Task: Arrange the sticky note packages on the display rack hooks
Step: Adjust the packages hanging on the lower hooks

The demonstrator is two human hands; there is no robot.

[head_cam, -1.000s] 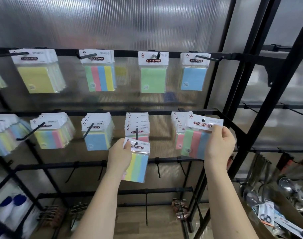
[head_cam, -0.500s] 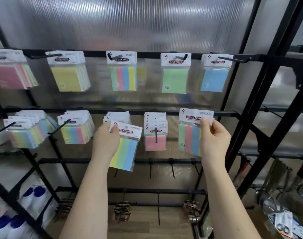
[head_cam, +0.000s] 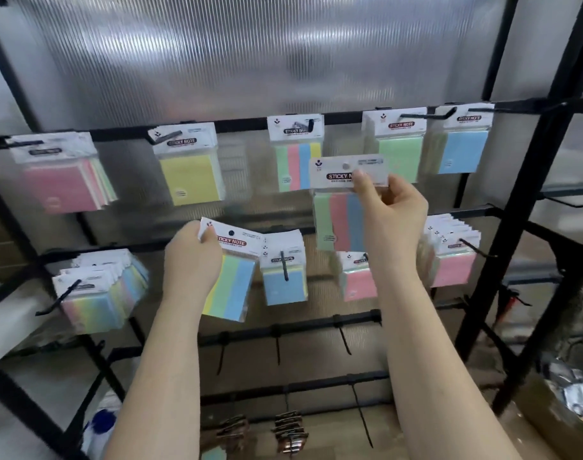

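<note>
Right hand (head_cam: pixel 394 215) pinches a green-pink-blue striped package (head_cam: pixel 341 207) by its white "STICKY NOTE" header, just below the rack's top bar (head_cam: pixel 240 126). Lower left of that bar, left hand (head_cam: pixel 192 257) grips a yellow-green-blue package (head_cam: pixel 232 280).

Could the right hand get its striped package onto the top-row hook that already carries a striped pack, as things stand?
Probably yes. The right hand pinches the striped package by its header, just below and right of that hook; nothing lies between them.

head-worn view, facing rack (head_cam: pixel 532 180), close
</note>
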